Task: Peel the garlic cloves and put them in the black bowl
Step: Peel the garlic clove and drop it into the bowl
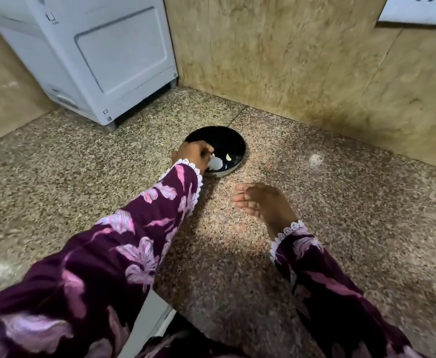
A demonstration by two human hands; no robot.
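speckled granite countertop [302, 254] fills most of what i see through the head camera, with tan stone wall panels [276, 55] meeting in the corner behind it. black bowl [227, 136] sits on the counter near that corner. my left hand [193, 152] reaches over the bowl's near-left rim, fingers curled around something white, a piece of garlic [215, 164] by the look of it, though motion blur keeps me from saying whether it is a clove or loose skin. one small pale garlic clove [228, 157] lies on the bowl's dark floor, just right of the hand, with a thin white sliver near it.

my right hand [261, 202] hovers above the counter, in front of the bowl and apart from it, fingers loosely spread and holding nothing. both arms wear purple floral sleeves with white lace cuffs [291, 229].

white appliance [95, 60] stands on short feet at the back left. a pale smudge [315, 160] marks the counter to the right of the bowl.
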